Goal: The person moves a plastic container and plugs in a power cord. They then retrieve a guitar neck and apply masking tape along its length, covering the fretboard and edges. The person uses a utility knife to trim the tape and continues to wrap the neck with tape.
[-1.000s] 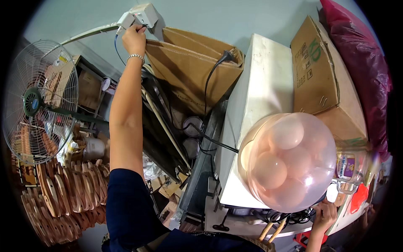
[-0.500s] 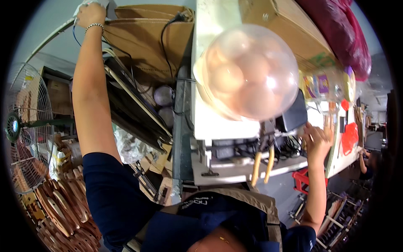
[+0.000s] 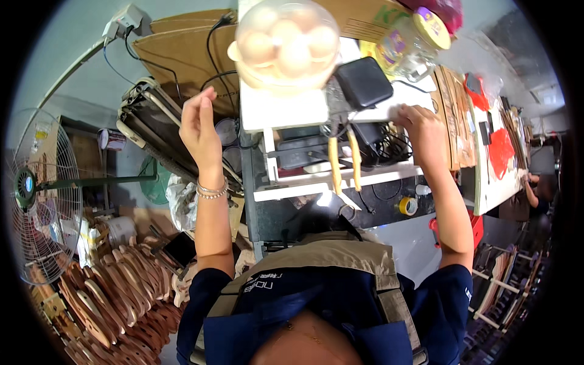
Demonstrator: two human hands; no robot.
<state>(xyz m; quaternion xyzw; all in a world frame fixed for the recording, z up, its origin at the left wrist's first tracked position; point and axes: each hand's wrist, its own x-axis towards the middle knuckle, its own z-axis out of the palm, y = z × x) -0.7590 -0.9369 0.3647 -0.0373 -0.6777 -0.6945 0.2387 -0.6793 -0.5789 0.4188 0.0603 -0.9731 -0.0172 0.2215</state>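
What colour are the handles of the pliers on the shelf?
Yellow; the pliers show best in the head view.

Clear glossy plastic dome (image 3: 286,42); matt black plastic case (image 3: 364,82); pliers with smooth yellow rubbery handles (image 3: 344,164); matt brown cardboard sheet (image 3: 176,48); smooth white-painted bench (image 3: 292,109); bare wooden cutouts (image 3: 115,292).

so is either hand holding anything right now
No. The left hand is raised in the air, empty, fingers loosely curled. The right hand rests on the white machine top, gripping nothing visible.
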